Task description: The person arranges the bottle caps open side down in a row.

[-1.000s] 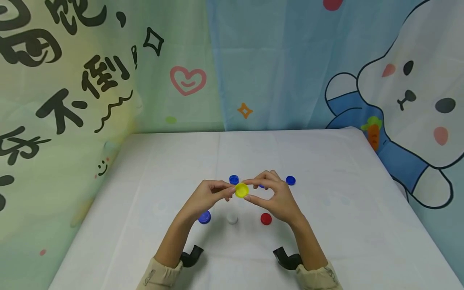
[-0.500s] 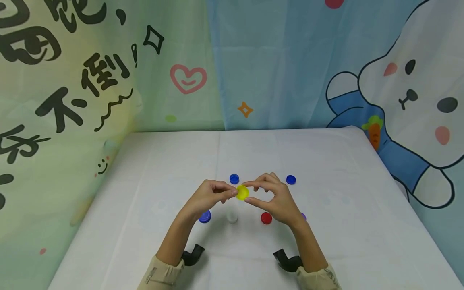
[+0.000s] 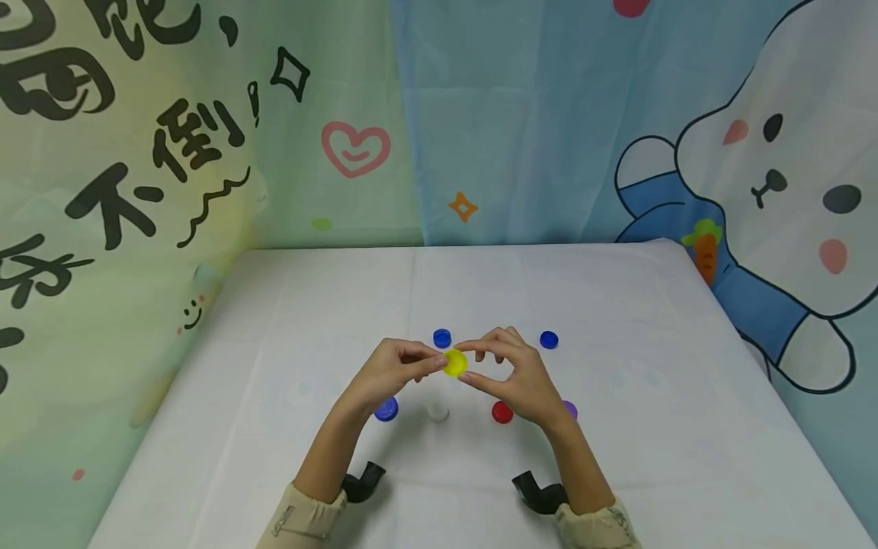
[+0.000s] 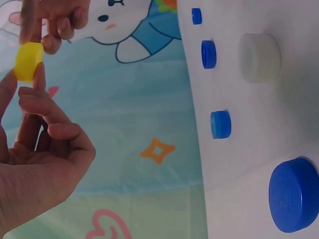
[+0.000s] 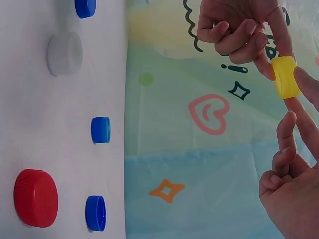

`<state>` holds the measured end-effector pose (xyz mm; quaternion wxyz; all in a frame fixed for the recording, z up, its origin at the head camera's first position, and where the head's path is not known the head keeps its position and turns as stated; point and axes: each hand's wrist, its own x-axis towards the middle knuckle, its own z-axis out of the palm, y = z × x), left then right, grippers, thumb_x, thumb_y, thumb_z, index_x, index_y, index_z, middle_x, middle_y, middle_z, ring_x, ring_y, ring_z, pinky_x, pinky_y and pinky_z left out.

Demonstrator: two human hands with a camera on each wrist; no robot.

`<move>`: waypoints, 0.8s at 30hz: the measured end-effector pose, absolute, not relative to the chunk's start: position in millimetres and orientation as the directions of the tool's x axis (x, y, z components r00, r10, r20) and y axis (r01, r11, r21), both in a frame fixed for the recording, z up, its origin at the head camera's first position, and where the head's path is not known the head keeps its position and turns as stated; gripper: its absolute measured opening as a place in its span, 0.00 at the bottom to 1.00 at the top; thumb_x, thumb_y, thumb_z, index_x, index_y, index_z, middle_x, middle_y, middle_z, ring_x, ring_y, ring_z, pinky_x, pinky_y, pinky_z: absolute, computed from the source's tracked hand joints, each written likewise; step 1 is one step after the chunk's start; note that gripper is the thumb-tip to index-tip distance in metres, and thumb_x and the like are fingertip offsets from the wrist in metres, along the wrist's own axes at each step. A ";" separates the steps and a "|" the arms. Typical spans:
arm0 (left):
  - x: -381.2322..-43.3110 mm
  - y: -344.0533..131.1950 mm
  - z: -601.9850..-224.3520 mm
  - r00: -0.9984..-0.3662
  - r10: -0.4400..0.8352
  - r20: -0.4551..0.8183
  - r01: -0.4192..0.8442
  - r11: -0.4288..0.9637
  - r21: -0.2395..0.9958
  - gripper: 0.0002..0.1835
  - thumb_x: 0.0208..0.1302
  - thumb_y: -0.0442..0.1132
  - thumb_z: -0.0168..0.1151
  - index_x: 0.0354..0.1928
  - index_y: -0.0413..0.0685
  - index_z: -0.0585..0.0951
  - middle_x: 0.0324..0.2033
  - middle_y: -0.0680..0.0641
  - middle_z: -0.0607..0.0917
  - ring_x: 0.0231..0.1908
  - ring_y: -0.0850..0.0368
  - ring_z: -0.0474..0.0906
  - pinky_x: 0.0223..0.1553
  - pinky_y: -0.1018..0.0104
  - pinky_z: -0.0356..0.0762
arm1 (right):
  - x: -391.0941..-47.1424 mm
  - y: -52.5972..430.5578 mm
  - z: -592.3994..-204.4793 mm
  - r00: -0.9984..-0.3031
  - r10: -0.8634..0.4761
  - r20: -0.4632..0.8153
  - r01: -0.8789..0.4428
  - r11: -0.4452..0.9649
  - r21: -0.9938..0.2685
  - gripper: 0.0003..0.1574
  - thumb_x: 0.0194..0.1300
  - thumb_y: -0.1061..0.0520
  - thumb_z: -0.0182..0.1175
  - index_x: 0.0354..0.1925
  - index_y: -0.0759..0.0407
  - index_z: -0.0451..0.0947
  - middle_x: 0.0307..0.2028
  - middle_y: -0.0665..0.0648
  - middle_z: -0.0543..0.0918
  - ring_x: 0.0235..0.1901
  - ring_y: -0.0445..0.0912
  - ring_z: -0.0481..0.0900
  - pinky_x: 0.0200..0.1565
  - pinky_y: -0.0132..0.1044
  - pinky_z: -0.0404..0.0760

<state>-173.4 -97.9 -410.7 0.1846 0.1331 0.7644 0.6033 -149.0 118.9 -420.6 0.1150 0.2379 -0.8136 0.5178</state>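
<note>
A yellow bottle cap (image 3: pixel 456 363) is held up above the table between both hands. My left hand (image 3: pixel 391 374) pinches its left edge between thumb and forefinger. From the other side, my right hand (image 3: pixel 524 381) pinches it with forefinger at the upper edge and thumb at the lower. The right wrist view shows the cap's side (image 5: pixel 285 77) with fingertips of both hands on it. In the left wrist view the cap (image 4: pixel 28 61) is partly covered by fingers.
White tabletop (image 3: pixel 439 488) carries other caps: blue ones at the back (image 3: pixel 442 338) and back right (image 3: pixel 549 339), a larger blue cap (image 3: pixel 386 409), a white cap (image 3: pixel 437 412), a red cap (image 3: pixel 502 412), and a purple cap (image 3: pixel 571 409) partly behind the right forearm. A printed curtain (image 3: pixel 494 122) stands behind.
The yellow cap has turned in the fingers: its hollow, rimmed side faced the head camera earlier, and a smooth face shows now. The purple cap has come into view beside the right forearm.
</note>
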 end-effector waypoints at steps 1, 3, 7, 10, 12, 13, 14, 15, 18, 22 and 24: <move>-173.1 -97.9 -411.1 -0.899 0.423 -0.112 -0.009 0.239 0.971 0.16 0.57 0.48 0.65 0.39 0.43 0.85 0.29 0.44 0.82 0.27 0.55 0.70 0.27 0.69 0.65 | -148.8 118.6 -420.9 -0.860 -0.268 0.433 -0.506 0.348 -0.789 0.20 0.48 0.56 0.72 0.43 0.49 0.83 0.29 0.43 0.75 0.34 0.43 0.66 0.32 0.36 0.67; -172.5 -97.8 -411.7 -0.905 0.418 -0.087 0.018 0.241 0.970 0.15 0.57 0.49 0.65 0.38 0.45 0.86 0.31 0.44 0.82 0.28 0.53 0.71 0.27 0.69 0.66 | -148.5 118.2 -421.5 -0.862 -0.271 0.428 -0.502 0.350 -0.791 0.21 0.49 0.56 0.71 0.44 0.50 0.83 0.29 0.44 0.75 0.34 0.43 0.65 0.32 0.36 0.67; -171.1 -97.0 -411.6 -0.916 0.398 0.041 0.159 0.267 0.950 0.12 0.56 0.47 0.66 0.37 0.48 0.86 0.28 0.49 0.82 0.28 0.52 0.71 0.27 0.70 0.67 | -148.0 118.2 -423.8 -0.885 -0.276 0.375 -0.458 0.374 -0.806 0.23 0.52 0.55 0.69 0.49 0.50 0.80 0.29 0.46 0.74 0.33 0.44 0.65 0.32 0.36 0.68; -170.6 -96.4 -411.4 -0.905 0.378 0.194 0.315 0.292 0.903 0.10 0.56 0.44 0.67 0.38 0.48 0.86 0.23 0.54 0.79 0.26 0.56 0.70 0.27 0.70 0.67 | -147.7 118.9 -425.6 -0.919 -0.263 0.294 -0.380 0.389 -0.840 0.21 0.57 0.52 0.65 0.50 0.50 0.79 0.29 0.48 0.73 0.33 0.46 0.65 0.31 0.35 0.68; -170.9 -96.2 -411.9 -0.879 0.371 0.300 0.419 0.300 0.857 0.10 0.54 0.41 0.68 0.38 0.46 0.86 0.20 0.55 0.77 0.24 0.58 0.68 0.26 0.69 0.65 | -148.0 119.6 -426.7 -0.937 -0.255 0.237 -0.323 0.380 -0.867 0.18 0.60 0.50 0.62 0.49 0.51 0.79 0.30 0.50 0.74 0.33 0.48 0.65 0.30 0.34 0.67; -171.2 -96.4 -412.5 -0.859 0.373 0.350 0.468 0.297 0.833 0.10 0.54 0.39 0.68 0.39 0.45 0.86 0.20 0.55 0.76 0.24 0.59 0.68 0.26 0.68 0.66 | -148.3 120.0 -427.4 -0.944 -0.253 0.214 -0.299 0.371 -0.879 0.17 0.62 0.50 0.60 0.48 0.53 0.80 0.31 0.50 0.74 0.32 0.49 0.66 0.30 0.33 0.68; -171.4 -96.5 -412.6 -0.834 0.379 0.400 0.518 0.289 0.805 0.11 0.53 0.38 0.69 0.39 0.44 0.85 0.20 0.55 0.76 0.23 0.60 0.68 0.25 0.67 0.66 | -148.7 120.3 -428.1 -0.947 -0.254 0.195 -0.278 0.353 -0.893 0.16 0.64 0.50 0.58 0.47 0.54 0.80 0.32 0.51 0.75 0.33 0.50 0.67 0.31 0.32 0.69; -171.5 -96.6 -412.7 -0.807 0.387 0.445 0.563 0.280 0.777 0.11 0.52 0.37 0.69 0.39 0.43 0.85 0.19 0.54 0.75 0.23 0.60 0.68 0.25 0.67 0.67 | -149.3 120.7 -428.6 -0.948 -0.260 0.182 -0.264 0.330 -0.906 0.15 0.65 0.51 0.56 0.46 0.57 0.80 0.34 0.52 0.76 0.34 0.50 0.68 0.32 0.32 0.70; -172.7 -96.9 -414.2 -0.722 0.418 0.552 0.677 0.261 0.688 0.13 0.50 0.35 0.70 0.40 0.41 0.85 0.19 0.53 0.75 0.22 0.60 0.68 0.23 0.68 0.67 | -150.5 121.6 -430.5 -0.940 -0.295 0.172 -0.250 0.249 -0.936 0.14 0.68 0.54 0.52 0.39 0.62 0.80 0.37 0.57 0.77 0.37 0.51 0.71 0.39 0.33 0.74; -173.8 -97.5 -415.3 -0.646 0.456 0.612 0.755 0.262 0.601 0.14 0.49 0.35 0.71 0.41 0.44 0.85 0.19 0.55 0.74 0.22 0.63 0.67 0.24 0.71 0.65 | -151.5 121.5 -430.7 -0.925 -0.338 0.174 -0.242 0.170 -0.955 0.15 0.70 0.56 0.50 0.33 0.65 0.77 0.38 0.63 0.77 0.39 0.52 0.70 0.43 0.34 0.73; -173.8 -97.6 -415.5 -0.626 0.471 0.622 0.773 0.269 0.574 0.14 0.49 0.36 0.71 0.41 0.46 0.85 0.19 0.56 0.74 0.22 0.64 0.67 0.24 0.71 0.64 | -151.6 121.5 -430.5 -0.922 -0.347 0.172 -0.235 0.149 -0.960 0.15 0.69 0.56 0.51 0.36 0.66 0.78 0.37 0.65 0.76 0.38 0.52 0.71 0.43 0.34 0.73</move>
